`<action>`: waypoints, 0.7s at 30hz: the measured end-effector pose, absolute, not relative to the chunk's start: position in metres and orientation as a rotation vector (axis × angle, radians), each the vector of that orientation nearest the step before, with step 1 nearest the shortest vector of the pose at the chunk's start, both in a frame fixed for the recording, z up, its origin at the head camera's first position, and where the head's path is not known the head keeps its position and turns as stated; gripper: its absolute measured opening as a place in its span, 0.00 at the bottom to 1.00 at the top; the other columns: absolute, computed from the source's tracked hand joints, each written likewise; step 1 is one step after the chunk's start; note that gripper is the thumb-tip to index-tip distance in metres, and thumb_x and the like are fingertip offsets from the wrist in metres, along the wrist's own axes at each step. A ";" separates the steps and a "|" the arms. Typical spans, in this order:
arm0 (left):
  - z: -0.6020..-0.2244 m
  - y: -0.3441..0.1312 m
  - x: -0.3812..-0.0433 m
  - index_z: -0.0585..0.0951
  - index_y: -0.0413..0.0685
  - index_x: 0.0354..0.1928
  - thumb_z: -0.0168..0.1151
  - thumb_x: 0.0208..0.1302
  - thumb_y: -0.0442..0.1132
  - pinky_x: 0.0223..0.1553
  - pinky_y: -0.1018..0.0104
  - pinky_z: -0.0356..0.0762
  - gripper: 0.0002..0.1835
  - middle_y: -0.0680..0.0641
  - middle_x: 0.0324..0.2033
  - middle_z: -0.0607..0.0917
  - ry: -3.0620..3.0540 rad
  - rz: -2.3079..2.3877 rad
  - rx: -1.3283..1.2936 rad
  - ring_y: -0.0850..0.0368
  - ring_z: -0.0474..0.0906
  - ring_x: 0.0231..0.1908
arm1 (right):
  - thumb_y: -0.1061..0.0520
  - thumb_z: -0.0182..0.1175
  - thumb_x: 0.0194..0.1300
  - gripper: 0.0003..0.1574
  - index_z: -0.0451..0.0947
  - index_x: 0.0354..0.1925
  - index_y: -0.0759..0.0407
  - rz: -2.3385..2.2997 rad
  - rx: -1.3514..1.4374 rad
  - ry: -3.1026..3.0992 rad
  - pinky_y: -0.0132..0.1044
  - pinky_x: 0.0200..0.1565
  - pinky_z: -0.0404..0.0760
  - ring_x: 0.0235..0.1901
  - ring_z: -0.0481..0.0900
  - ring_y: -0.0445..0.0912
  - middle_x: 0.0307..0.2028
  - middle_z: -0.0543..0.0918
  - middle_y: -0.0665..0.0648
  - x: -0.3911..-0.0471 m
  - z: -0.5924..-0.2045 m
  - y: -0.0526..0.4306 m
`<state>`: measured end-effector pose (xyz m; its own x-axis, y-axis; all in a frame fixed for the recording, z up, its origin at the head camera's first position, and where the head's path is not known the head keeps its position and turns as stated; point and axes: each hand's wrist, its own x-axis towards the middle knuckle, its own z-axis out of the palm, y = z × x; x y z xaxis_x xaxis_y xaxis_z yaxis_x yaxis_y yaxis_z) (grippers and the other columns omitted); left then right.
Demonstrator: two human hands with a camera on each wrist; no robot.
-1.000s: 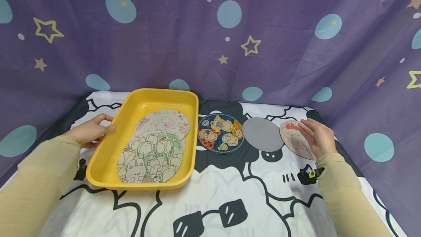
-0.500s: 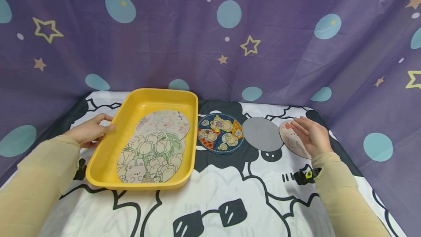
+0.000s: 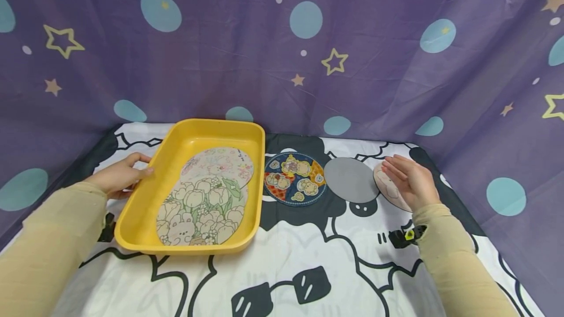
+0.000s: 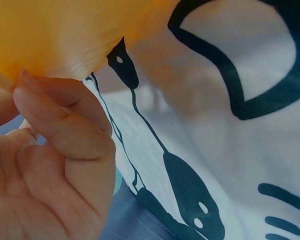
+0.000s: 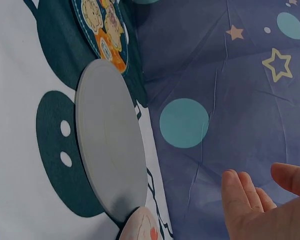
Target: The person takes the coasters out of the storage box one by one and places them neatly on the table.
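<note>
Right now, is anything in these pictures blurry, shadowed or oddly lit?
Left wrist view: the yellow tray looks soft, with an orange tint on the cloth beside it; right wrist view: a dark shadow falls on the gray disc near its lower end; head view: fairly even light, nothing obviously blurred.

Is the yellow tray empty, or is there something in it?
Not empty: the head view shows a tulip-printed disc and a pink-patterned disc overlapping inside the yellow tray.

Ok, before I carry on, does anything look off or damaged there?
One oddity: the grey disc shows a plain face, lying between the blue patterned disc and the pink disc, both printed; it may be face down. No spill or damage shows.
</note>
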<state>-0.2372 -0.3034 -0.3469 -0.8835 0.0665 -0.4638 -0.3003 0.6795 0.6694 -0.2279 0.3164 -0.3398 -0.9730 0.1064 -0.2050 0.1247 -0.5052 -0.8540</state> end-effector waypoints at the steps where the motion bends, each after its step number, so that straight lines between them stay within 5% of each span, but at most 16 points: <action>1: -0.347 -0.303 -0.237 0.47 0.37 0.71 0.45 0.78 0.49 0.37 0.61 0.76 0.33 0.41 0.44 0.78 2.436 1.084 -0.181 0.52 0.76 0.38 | 0.66 0.57 0.70 0.48 0.42 0.78 0.62 -2.683 0.354 1.570 0.33 0.55 0.78 0.41 0.87 0.42 0.37 0.86 0.52 -0.228 -0.340 0.316; 17: -0.346 -0.303 -0.237 0.47 0.38 0.71 0.45 0.78 0.49 0.37 0.61 0.76 0.33 0.41 0.43 0.79 2.427 1.092 -0.181 0.52 0.77 0.37 | 0.66 0.54 0.72 0.46 0.41 0.77 0.66 -2.626 0.222 1.582 0.33 0.54 0.79 0.44 0.86 0.41 0.40 0.87 0.51 -0.227 -0.337 0.298; 21: -0.346 -0.303 -0.237 0.47 0.38 0.71 0.45 0.78 0.49 0.37 0.61 0.76 0.32 0.41 0.43 0.79 2.426 1.094 -0.185 0.53 0.77 0.37 | 0.66 0.54 0.72 0.41 0.47 0.75 0.65 -2.632 0.213 1.564 0.34 0.54 0.80 0.44 0.87 0.42 0.40 0.87 0.53 -0.227 -0.335 0.293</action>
